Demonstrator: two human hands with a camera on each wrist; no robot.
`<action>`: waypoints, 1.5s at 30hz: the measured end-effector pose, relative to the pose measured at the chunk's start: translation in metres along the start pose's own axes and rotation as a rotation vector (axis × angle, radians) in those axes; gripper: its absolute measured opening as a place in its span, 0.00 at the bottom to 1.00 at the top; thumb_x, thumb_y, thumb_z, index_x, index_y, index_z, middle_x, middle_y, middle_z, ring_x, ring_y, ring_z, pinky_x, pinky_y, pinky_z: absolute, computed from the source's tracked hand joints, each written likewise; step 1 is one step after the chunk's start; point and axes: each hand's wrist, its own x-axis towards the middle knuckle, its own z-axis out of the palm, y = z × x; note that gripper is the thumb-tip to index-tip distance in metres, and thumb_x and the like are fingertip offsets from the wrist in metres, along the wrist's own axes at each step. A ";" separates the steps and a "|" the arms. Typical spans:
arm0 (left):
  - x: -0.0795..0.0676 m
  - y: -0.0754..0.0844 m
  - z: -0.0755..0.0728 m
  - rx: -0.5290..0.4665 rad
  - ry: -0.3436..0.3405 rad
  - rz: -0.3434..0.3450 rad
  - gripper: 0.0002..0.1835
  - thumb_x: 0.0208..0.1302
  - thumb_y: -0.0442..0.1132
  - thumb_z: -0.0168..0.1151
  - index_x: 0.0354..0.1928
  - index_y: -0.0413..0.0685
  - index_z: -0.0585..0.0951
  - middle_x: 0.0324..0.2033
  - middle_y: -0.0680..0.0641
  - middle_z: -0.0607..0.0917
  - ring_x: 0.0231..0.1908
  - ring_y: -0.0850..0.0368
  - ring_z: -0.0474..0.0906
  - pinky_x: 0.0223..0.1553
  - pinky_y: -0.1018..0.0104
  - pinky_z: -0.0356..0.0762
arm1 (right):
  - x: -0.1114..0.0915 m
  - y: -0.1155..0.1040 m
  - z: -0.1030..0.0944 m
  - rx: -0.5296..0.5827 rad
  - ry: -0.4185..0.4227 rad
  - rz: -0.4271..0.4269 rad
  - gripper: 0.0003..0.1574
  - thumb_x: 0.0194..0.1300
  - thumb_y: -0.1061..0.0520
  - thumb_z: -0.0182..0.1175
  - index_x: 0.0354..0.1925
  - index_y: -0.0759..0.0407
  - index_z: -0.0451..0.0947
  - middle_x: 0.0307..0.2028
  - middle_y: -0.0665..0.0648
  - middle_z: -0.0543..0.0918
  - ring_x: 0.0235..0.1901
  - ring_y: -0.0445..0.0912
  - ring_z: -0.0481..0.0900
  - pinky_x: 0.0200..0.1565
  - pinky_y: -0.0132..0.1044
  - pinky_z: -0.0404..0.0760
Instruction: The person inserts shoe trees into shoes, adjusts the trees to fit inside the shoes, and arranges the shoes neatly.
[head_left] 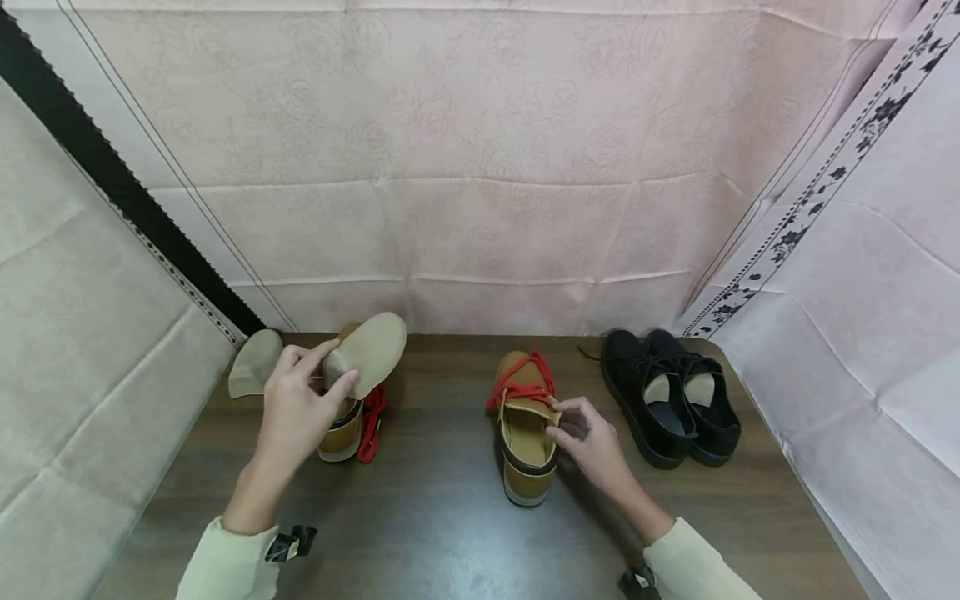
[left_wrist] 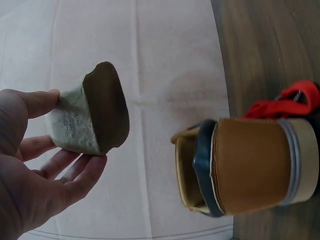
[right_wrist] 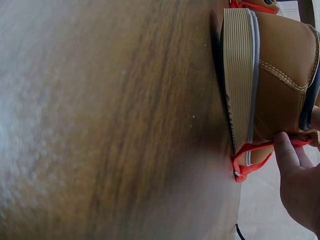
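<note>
My left hand (head_left: 296,417) holds a pale moulded shoe insert (head_left: 378,350) between thumb and fingers, above a tan shoe (head_left: 341,439) with red laces (head_left: 371,425). In the left wrist view the insert (left_wrist: 75,125) shows a hollow brown inside, apart from the shoe's heel (left_wrist: 250,165). My right hand (head_left: 596,450) pinches the right edge of the opening of a second tan shoe (head_left: 527,483), near its red laces (head_left: 528,379). That shoe stands on the table, toe pointing away, its opening spread and lined in yellow. The right wrist view shows the fingers (right_wrist: 287,155) against its side.
Another pale insert (head_left: 255,364) lies at the table's far left. A pair of black lace-up shoes (head_left: 637,400) with pale pieces inside stands at the right. The brown wooden table (head_left: 450,533) meets cloth-covered walls (head_left: 480,233) at the back and sides.
</note>
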 end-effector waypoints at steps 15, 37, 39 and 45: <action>-0.006 0.032 0.015 -0.032 -0.175 0.033 0.25 0.56 0.36 0.80 0.58 0.44 0.86 0.38 0.44 0.78 0.33 0.51 0.77 0.36 0.61 0.80 | 0.001 -0.001 0.003 -0.006 0.020 -0.042 0.19 0.67 0.64 0.69 0.54 0.57 0.78 0.57 0.60 0.84 0.57 0.55 0.84 0.58 0.52 0.83; -0.010 0.065 0.024 -0.083 -0.377 0.100 0.29 0.57 0.37 0.79 0.62 0.48 0.84 0.39 0.51 0.77 0.38 0.56 0.78 0.43 0.64 0.83 | -0.003 -0.020 0.004 -0.025 0.030 -0.020 0.19 0.67 0.70 0.65 0.55 0.62 0.78 0.56 0.66 0.83 0.59 0.61 0.82 0.57 0.57 0.82; -0.011 0.068 0.025 -0.098 -0.400 0.111 0.29 0.58 0.36 0.79 0.63 0.47 0.83 0.40 0.51 0.77 0.39 0.58 0.80 0.46 0.60 0.86 | -0.005 -0.029 0.003 -0.023 0.029 -0.023 0.18 0.67 0.71 0.64 0.54 0.64 0.78 0.56 0.67 0.83 0.59 0.62 0.82 0.57 0.59 0.81; -0.014 0.078 0.029 -0.106 -0.466 0.142 0.30 0.60 0.37 0.77 0.65 0.46 0.82 0.41 0.52 0.78 0.39 0.57 0.77 0.41 0.63 0.81 | -0.009 -0.046 -0.001 -0.033 0.021 -0.042 0.17 0.68 0.70 0.64 0.54 0.65 0.78 0.57 0.67 0.83 0.58 0.62 0.82 0.58 0.58 0.81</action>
